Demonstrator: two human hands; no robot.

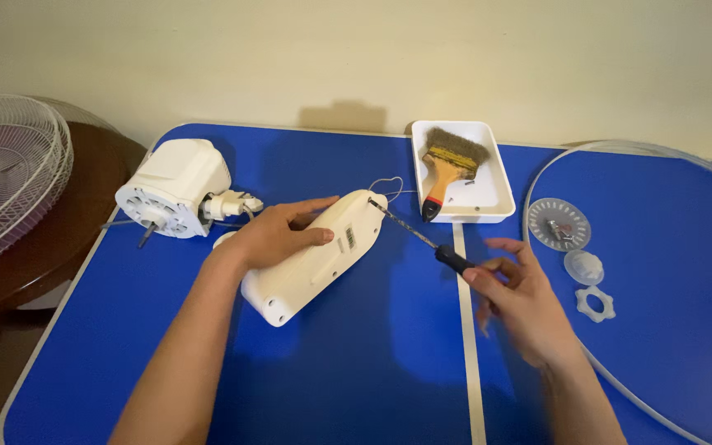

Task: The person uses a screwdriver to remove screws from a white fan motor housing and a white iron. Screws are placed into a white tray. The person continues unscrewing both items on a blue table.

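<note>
My left hand (280, 235) lies over a white plastic fan housing (315, 259) that rests tilted on the blue table (356, 363), pinning it down. A screwdriver (430, 241) with a black handle is held in my right hand (514, 298); its metal shaft points up-left and its tip meets the far end of the housing. To the left stands the white fan motor (173, 188) with its shaft and a small white connector beside it.
A white tray (494, 204) at the back holds a paintbrush (448, 165). On the right lie a round clear disc (559, 224), a clear cap (583, 267), a clear ring nut (596, 304) and a fan guard rim (620, 148). Another fan grille (6, 177) rests at far left.
</note>
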